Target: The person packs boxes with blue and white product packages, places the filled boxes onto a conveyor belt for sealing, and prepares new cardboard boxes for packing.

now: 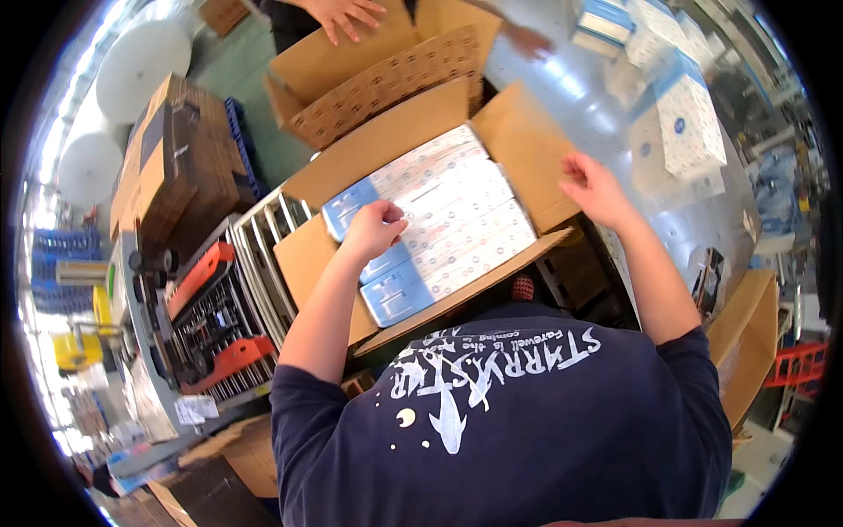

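Note:
An open cardboard carton [404, 338] stands in front of me, its flaps folded outward. Inside lie rows of white, patterned soft packs [465, 211] with blue ends [395, 297] toward the left. My left hand [376, 230] hovers over the blue ends, fingers loosely curled, a gap between thumb and fingers. My right hand [597, 189] is raised beside the carton's right flap [527, 149], thumb apart from its half-bent fingers, with nothing visible in it. That flap is slightly blurred.
Across from me, another person's hand [338, 13] is above a second open carton [386, 88]. More white packs [689, 123] lie on the metal table [562, 75] at the right. A roller conveyor [263, 237] with orange-red parts runs at the left; taped cartons [180, 167] stand behind it.

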Tool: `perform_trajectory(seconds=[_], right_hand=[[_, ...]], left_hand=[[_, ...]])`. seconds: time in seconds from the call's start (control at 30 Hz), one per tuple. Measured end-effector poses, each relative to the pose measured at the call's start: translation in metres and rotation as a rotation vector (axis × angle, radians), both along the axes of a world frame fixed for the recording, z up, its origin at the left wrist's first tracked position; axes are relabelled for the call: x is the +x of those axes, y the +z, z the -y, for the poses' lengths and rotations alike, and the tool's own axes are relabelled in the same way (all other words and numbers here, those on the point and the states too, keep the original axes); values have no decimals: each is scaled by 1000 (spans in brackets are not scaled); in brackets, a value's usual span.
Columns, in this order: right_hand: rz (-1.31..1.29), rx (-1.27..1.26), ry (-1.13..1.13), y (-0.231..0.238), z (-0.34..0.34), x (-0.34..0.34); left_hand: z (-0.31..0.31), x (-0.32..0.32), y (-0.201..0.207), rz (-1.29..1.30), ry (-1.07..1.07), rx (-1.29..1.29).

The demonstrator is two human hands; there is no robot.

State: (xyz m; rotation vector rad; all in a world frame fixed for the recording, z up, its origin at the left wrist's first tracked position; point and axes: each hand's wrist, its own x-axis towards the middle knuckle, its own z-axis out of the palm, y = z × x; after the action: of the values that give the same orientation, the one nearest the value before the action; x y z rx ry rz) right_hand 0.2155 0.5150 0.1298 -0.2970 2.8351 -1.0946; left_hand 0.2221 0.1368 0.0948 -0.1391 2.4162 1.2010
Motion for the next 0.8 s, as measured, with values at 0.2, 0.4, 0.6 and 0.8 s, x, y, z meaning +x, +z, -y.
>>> perform_trajectory(seconds=[0.2, 0.4, 0.6, 0.8], right_hand=[[517, -228, 28, -15, 23, 27], [-95, 337, -29, 12, 1, -5], [250, -228, -136, -24, -24, -37], [66, 34, 682, -25, 55, -47]], left_hand=[[18, -15, -43, -231, -27, -298], [11, -12, -25, -311, 39, -513], [28, 14, -10, -386, -214, -478], [207, 133, -69, -149, 666, -643]])
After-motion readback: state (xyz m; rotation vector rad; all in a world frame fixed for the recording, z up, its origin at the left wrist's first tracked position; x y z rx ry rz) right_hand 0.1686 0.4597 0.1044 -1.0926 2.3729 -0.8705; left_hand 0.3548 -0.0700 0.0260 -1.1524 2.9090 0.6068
